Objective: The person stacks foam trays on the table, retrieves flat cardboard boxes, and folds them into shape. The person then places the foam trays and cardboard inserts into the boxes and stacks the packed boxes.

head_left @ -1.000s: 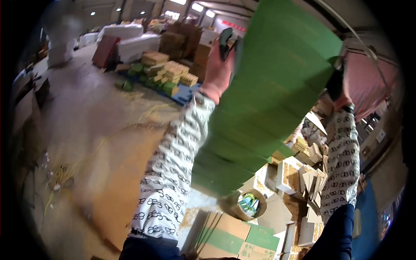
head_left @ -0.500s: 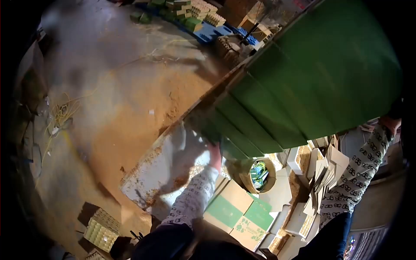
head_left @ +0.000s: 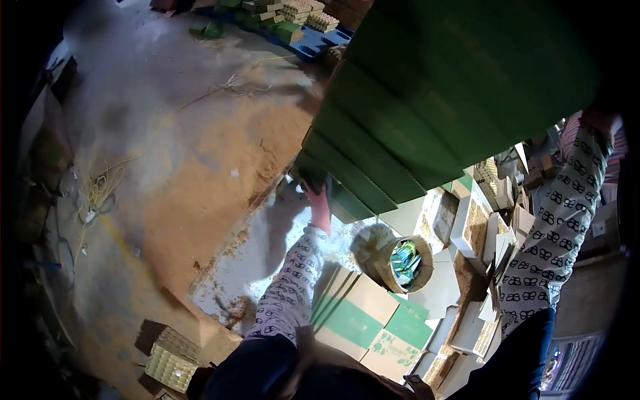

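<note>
A large stack of overlapping green cardboard sheets (head_left: pixel 427 100) fills the upper right, tilted and lifted above the table. Low on its left edge, my left hand (head_left: pixel 319 200) grips the stack, its fingers in shadow and partly hidden. At the far right my right hand (head_left: pixel 600 125) holds the other end; its fingers are mostly dark. Below the sheets is a round tub (head_left: pixel 383 263) with green and blue packets (head_left: pixel 405 262) inside. Flattened brown-and-green cartons (head_left: pixel 360 327) lie close to my body.
A white tabletop (head_left: pixel 227 283) with brown debris lies under my left arm. Several open white boxes (head_left: pixel 472 223) with shavings stand at right. Egg trays (head_left: pixel 172 363) sit on the floor lower left; more rest on a blue pallet (head_left: pixel 317 45). A yellow cord (head_left: pixel 100 187) lies coiled.
The green sheets have swung left and turned steeper, uncovering more boxes at right. My left hand has moved slightly up and left; my right hand has risen.
</note>
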The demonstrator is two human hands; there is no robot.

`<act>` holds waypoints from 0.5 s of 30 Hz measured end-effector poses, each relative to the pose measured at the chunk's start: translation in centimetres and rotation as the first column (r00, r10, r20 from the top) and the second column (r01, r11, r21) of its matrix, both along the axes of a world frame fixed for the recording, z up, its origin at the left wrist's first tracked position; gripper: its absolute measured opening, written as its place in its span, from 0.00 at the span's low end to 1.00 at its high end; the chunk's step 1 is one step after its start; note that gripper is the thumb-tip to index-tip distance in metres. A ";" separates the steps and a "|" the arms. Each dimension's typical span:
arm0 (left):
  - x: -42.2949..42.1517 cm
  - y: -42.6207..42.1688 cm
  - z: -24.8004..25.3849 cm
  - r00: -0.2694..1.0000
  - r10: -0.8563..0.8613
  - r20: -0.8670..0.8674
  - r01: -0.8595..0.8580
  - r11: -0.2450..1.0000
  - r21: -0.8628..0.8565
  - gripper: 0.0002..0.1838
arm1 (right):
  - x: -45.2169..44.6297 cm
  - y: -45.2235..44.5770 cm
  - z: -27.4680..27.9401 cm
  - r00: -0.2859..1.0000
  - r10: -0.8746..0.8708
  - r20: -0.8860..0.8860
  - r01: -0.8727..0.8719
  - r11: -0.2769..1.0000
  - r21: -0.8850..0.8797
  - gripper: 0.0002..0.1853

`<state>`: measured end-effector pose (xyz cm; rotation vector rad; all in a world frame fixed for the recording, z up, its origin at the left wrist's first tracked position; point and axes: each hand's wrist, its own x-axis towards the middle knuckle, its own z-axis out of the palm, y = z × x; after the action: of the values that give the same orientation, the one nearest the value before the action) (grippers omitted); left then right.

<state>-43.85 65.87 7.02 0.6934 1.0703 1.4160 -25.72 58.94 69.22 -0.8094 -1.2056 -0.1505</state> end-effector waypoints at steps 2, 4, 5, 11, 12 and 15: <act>-0.1 -0.1 -1.8 1.000 -0.025 0.018 0.026 1.000 -0.017 0.42 | 0.2 0.5 0.0 1.000 -0.013 0.008 0.013 1.000 -0.018 0.20; -3.2 -1.8 -1.1 0.991 -0.133 -0.005 0.133 0.985 0.112 0.38 | 1.1 2.1 0.6 0.999 -0.035 0.014 0.035 0.999 -0.041 0.20; -5.6 -3.1 0.6 0.943 -0.135 -0.303 0.182 0.974 0.135 0.36 | 1.9 3.1 1.4 0.999 -0.039 0.017 0.040 0.998 -0.041 0.20; -15.6 -16.5 3.9 -0.263 0.070 -0.962 0.905 0.364 -0.221 0.32 | -2.0 4.3 1.4 0.973 0.191 0.132 -0.173 0.976 -0.135 0.15; -17.0 -19.7 2.2 -0.290 0.199 -0.936 0.930 0.289 -0.227 0.29 | -2.1 3.7 2.0 0.964 0.228 0.135 -0.195 0.956 -0.219 0.16; -22.5 -25.7 1.3 -0.156 -0.016 -0.988 0.932 0.328 -0.153 0.28 | -1.1 3.5 3.5 0.933 0.187 0.309 -0.115 0.965 -0.235 0.17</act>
<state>-66.33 40.15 8.32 2.6774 0.6877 0.1469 -26.78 62.44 72.75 -0.8967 -1.6172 -0.0284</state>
